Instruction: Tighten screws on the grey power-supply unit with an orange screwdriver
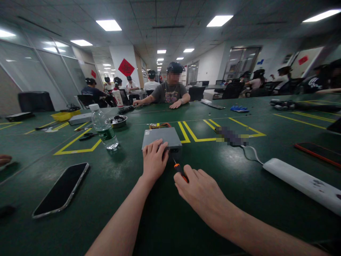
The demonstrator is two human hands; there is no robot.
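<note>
A grey metal computer power supply unit (pixel 170 135) lies on the green table, its bundle of coloured cables (pixel 162 125) at the far side. My left hand (pixel 155 158) grips its near left edge, fingers over the top and the thumb at the front face. In my right hand (pixel 197 185) is a screwdriver (pixel 178 168) with an orange and black handle, fingers wrapped round it. Its thin shaft points up and left at the unit's near face, close to the right corner. Whether the tip touches a screw is too small to tell.
A water bottle (pixel 105 128) and a metal bowl (pixel 118 121) stand left of the unit. A phone (pixel 62 190) lies near left. On the right is a white power strip (pixel 301 183) with its cable. Across the table sits a person (pixel 172 89).
</note>
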